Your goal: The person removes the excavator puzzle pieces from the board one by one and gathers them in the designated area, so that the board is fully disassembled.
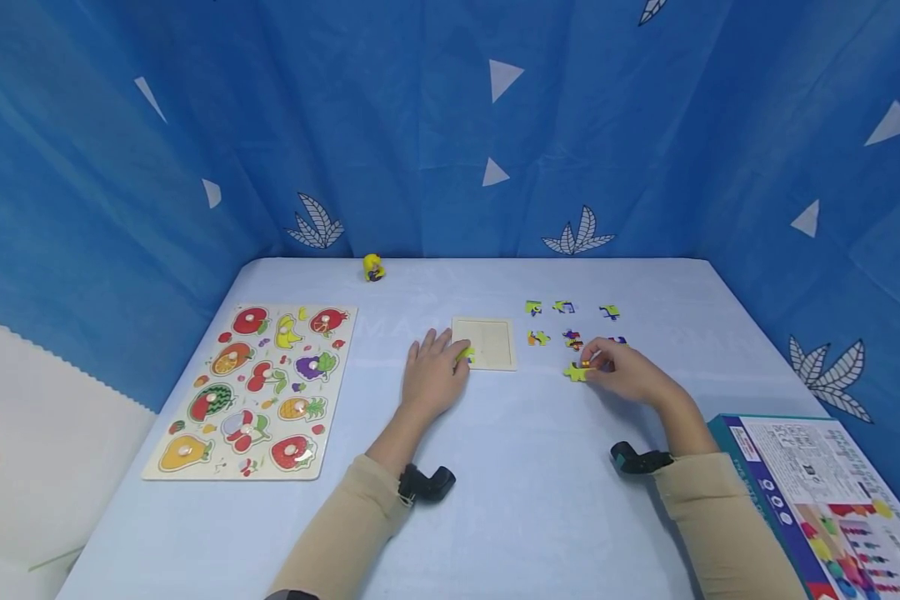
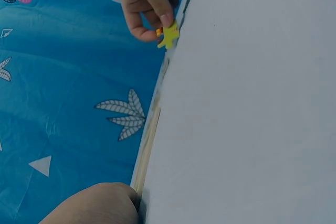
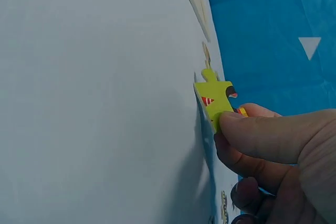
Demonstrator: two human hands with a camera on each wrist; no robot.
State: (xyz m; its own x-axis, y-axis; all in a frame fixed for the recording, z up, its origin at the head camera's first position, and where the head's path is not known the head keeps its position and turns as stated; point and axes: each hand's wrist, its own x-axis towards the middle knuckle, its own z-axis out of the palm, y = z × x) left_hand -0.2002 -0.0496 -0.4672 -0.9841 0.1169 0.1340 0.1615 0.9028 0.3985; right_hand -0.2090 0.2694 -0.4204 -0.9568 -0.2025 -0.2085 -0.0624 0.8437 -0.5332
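My right hand (image 1: 621,372) pinches a yellow-green jigsaw piece (image 3: 216,98) between thumb and fingers, raised a little off the table. The same hand shows at the top of the left wrist view. My left hand (image 1: 433,377) lies with fingers extended at the left edge of a small wooden puzzle tray (image 1: 495,367). Its thumb is at a yellow-green piece (image 1: 467,354) in the tray's lower left corner, partly covering it. Several loose jigsaw pieces (image 1: 537,338) lie right of the tray; one is partly hidden behind my right hand.
A fruit knob-puzzle board (image 1: 330,442) lies at the left of the table. A small yellow-topped figure (image 1: 373,268) stands near the back edge. At the front right is a printed box (image 1: 817,475). Blue curtain (image 1: 450,125) hangs behind the table.
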